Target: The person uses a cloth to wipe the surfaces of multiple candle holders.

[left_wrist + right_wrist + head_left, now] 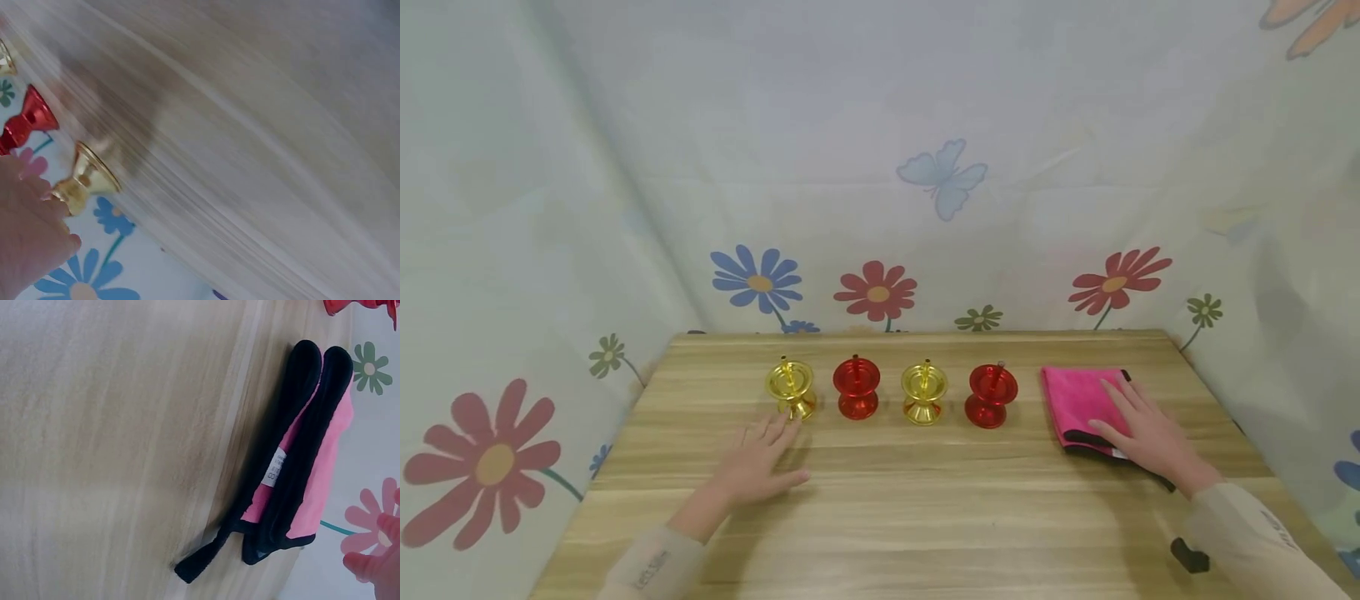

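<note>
Several small pedestal candle holders stand upright in a row: a gold one (790, 385) at the left, a red one (857, 383), another gold one (923, 388) and another red one (991, 392). My left hand (756, 462) is spread over the table, its fingertips close to the leftmost gold holder; whether they touch it I cannot tell. To the right of the row lies a folded pink cloth (1078, 398) with black edging. Above its right side my right hand (1153, 433) hovers with fingers extended. In the right wrist view the cloth (319, 481) shows its folds and a white label.
The wood-grain table (910, 517) ends at the back against a white curtain (820, 167) printed with flowers and butterflies. A black strap-like loop (197, 559) sticks out from the cloth. Near my right sleeve is a small black object (1190, 555), its kind unclear.
</note>
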`<state>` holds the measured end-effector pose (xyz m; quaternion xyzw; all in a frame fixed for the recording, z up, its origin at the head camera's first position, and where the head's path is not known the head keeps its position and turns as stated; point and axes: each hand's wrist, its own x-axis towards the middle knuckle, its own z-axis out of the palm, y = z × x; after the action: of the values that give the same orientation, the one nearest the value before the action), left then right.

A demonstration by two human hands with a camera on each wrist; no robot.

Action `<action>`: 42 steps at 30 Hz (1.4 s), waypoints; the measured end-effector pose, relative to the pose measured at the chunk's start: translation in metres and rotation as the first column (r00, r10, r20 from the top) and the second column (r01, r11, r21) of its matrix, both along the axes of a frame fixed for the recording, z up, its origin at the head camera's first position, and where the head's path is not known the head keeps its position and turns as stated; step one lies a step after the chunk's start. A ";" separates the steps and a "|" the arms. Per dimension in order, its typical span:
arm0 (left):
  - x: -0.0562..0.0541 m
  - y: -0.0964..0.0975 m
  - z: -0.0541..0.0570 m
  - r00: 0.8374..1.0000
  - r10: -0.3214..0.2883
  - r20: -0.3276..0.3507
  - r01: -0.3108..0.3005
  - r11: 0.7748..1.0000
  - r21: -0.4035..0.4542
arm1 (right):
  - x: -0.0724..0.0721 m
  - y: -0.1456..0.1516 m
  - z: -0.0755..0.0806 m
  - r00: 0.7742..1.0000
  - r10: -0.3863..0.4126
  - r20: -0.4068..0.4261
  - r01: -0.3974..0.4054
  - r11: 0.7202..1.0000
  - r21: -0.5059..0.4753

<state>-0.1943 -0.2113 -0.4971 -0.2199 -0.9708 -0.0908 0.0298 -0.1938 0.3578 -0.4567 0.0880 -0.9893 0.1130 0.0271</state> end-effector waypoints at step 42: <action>-0.020 0.199 0.021 0.962 -0.253 -0.101 0.272 0.876 0.398 | -0.042 -0.016 -0.014 0.994 -0.032 0.100 0.048 0.987 -0.154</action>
<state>-0.2144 -0.0125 -0.4757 -0.3403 -0.8905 -0.2898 0.0849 -0.2356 0.3419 -0.4705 0.0601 -0.9792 0.1935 -0.0119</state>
